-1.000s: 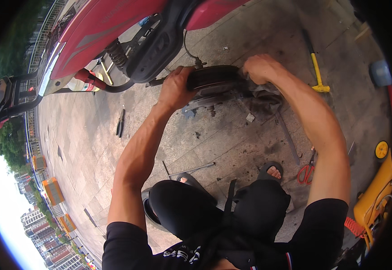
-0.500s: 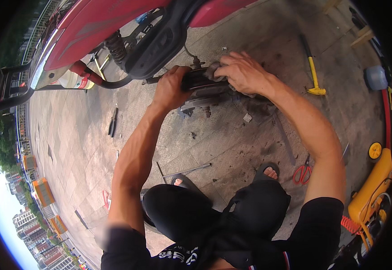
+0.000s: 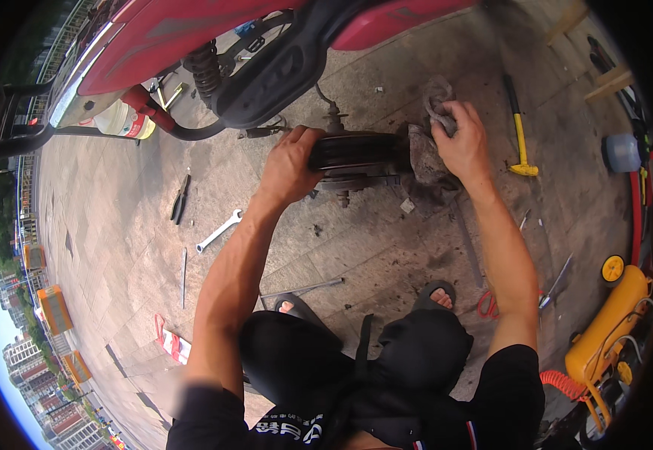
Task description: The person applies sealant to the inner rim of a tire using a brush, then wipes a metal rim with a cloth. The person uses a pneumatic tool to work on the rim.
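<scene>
A black wheel rim (image 3: 360,152) stands upright on the paving under the rear of a red scooter (image 3: 191,45). My left hand (image 3: 290,163) is closed round the rim's left end. To the right of the wheel, my right hand (image 3: 463,142) pinches a dirty grey rag (image 3: 439,96), bunched above the fingers. More dark grey cloth (image 3: 425,154) lies against the rim's right side; whether it is the same piece I cannot tell. Below the rim the axle end (image 3: 343,198) sticks out toward me. Behind it stands a thin metal stem with a nut (image 3: 333,114).
Pliers (image 3: 180,200), a wrench (image 3: 220,231) and a thin rod (image 3: 304,286) lie on the ground. A yellow-headed hammer (image 3: 520,135) and red-handled scissors (image 3: 486,304) are to the right, near a yellow air tank (image 3: 608,330). A black guard (image 3: 274,79) hangs above the wheel.
My right hand has moved right, off the top of the rim, taking the grey rag with it. My left hand stays on the rim. The view has shifted slightly.
</scene>
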The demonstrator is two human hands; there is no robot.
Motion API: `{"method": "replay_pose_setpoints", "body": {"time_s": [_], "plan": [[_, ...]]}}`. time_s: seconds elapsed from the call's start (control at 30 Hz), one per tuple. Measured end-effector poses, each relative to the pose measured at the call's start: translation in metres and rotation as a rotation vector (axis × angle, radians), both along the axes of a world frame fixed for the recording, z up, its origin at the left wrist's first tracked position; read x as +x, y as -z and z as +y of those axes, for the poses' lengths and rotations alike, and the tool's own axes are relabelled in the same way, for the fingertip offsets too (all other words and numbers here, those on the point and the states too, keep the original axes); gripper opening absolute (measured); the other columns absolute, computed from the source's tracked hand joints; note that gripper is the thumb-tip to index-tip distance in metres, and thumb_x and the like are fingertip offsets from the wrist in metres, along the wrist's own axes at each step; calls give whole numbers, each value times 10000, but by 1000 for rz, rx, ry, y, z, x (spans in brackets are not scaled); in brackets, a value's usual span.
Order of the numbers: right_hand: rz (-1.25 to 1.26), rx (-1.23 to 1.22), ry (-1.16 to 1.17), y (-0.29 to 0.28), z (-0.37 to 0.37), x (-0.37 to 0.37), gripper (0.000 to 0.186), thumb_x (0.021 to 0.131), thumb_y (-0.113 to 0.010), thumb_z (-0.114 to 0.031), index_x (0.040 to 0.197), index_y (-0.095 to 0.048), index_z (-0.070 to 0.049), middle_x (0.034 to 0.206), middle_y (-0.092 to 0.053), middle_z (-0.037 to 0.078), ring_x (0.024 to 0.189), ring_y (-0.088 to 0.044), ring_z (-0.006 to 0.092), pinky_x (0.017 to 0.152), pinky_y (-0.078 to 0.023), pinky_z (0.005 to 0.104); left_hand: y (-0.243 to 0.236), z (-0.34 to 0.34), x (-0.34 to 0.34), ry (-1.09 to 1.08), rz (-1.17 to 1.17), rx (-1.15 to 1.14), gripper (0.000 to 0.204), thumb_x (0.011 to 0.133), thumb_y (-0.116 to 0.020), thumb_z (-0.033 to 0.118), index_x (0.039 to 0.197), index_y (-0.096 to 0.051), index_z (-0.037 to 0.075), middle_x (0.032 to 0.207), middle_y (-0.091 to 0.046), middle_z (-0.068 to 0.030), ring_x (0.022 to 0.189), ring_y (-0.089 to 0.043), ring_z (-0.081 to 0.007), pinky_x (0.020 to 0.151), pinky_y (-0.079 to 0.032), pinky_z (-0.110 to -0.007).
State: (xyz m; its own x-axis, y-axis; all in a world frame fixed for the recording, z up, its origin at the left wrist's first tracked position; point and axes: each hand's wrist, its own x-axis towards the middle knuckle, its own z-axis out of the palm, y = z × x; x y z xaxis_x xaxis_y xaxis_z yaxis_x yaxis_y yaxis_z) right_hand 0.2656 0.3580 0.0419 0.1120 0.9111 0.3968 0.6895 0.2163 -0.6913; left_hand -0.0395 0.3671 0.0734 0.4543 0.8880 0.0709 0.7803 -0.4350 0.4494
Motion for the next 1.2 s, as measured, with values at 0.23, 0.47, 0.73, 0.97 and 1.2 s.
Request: {"method": "replay_pose_setpoints", "body": {"time_s": [0.23,0.47,0.73,0.97,1.2], "plan": [[-249,54,-441,-25,-37,-73,377,690,-690,17,1044,-728,-103,955,-569,83,927,-530,279,802,-422,385,0,-12,3,18,-18,51,483,645,-731,30,1109,-602,66,1033,-617,-142,1018,-594,-374,867,-502,-442],[-319,38,-551,-33,-34,-67,305,735,-663,-70,1027,-736,-119,981,-565,82,966,-528,283,826,-424,415,2,-14,1,-28,-39,55,500,633,-752,42,1107,-595,56,1035,-613,-142,1009,-590,-375,870,-499,-439],[-546,-134,-538,-42,-28,-51,424,732,-632,-11,1141,-694,-102,993,-544,111,959,-543,305,832,-434,424,10,-10,7,12,-75,61,492,661,-764,71,1124,-599,65,1035,-617,-130,1012,-595,-365,870,-495,-434],[-356,-150,-665,-43,-21,-63,557,723,-615,-4,1278,-579,-30,1028,-561,125,1024,-535,317,891,-424,441,8,-8,8,10,-83,90,460,685,-765,93,1113,-600,70,1021,-616,-130,1000,-596,-365,858,-492,-439],[-603,-435,-622,-57,-22,-64,521,778,-590,-49,1270,-651,-213,1021,-579,186,974,-612,354,872,-450,472,12,-9,10,15,-69,93,459,679,-772,99,1105,-603,65,1020,-615,-139,1001,-594,-368,860,-491,-437]]}}
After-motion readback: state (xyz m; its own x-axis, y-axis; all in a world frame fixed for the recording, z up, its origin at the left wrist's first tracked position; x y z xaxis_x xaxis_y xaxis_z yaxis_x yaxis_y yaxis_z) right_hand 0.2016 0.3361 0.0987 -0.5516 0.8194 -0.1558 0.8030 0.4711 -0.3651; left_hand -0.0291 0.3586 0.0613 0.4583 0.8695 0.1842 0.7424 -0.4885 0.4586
